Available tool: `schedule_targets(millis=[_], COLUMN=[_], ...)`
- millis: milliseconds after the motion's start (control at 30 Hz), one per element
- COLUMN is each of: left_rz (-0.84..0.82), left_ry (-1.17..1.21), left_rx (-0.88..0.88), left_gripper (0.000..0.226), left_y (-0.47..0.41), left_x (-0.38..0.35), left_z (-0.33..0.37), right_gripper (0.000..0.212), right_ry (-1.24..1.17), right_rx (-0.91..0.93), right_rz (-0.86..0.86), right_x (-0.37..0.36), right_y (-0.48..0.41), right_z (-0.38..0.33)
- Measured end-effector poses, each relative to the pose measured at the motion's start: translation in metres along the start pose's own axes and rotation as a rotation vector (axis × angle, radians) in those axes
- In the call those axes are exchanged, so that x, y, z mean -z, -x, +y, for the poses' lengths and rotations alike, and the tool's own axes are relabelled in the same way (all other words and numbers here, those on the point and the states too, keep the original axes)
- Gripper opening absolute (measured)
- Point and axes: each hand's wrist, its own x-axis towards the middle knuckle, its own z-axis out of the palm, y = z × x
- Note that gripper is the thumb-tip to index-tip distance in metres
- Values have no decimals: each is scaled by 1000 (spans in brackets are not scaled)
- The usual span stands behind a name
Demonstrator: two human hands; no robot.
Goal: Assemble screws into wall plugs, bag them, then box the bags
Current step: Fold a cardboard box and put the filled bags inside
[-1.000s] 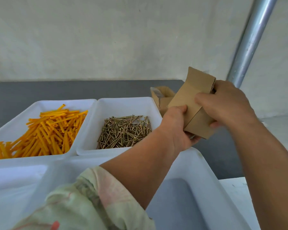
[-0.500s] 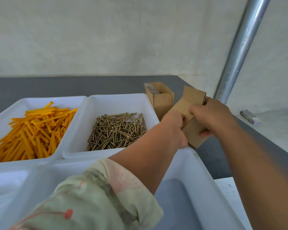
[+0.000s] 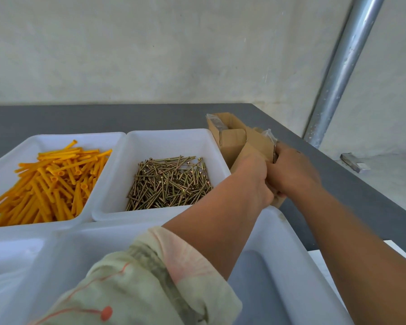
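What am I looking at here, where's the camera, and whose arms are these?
There is no machine here. A person works with two bare hands, and the only camera sits on their head, looking forward and down. On the grey table stand one white plastic tray of orange plastic wall plugs and a second white plastic tray of brass-coloured screws. A large white tub is nearest the camera. The left hand and right hand both grip a small brown cardboard box just right of the screw tray. Another open cardboard box stands behind it.
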Motion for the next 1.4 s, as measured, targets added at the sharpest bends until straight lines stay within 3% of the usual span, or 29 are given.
schedule_targets(millis=[100,167,233,400,500,667,800,1000,1300,1400], left_rz=[-67,-116,-116,-164,-126,29,194,219,203,209], left_ry=[-18,35,58,-105,-344,-858,-1390,-1691,-1865,-1903], left_rx=[-23,3,17,-42,-124,-483,-734,-773,-743,-791], left_gripper=[25,15,28,45,38,10,10,32,52,56], left_y=[5,11,15,26,34,47,59,67,80,82], left_x=[-1,0,3,23,43,77,110,154,179,184], left_z=[-3,-5,-3,0,3,17,19,16,12,8], right_gripper=[28,17,13,35,27,31,33,37,40,28], right_ry=[34,49,67,111,100,152,191,171,130,40], right_rx=[7,31,55,99,116,137,157,146,136,110], right_rz=[-9,2,5,-76,-87,-88,-87,-149,-238,-270], right_x=[0,-3,-6,-7,-6,-10,-14,-18,-16,-16], right_y=[1,1,1,9,11,13,14,16,15,15], right_z=[2,3,2,-10,-12,-18,-22,-27,-29,-33])
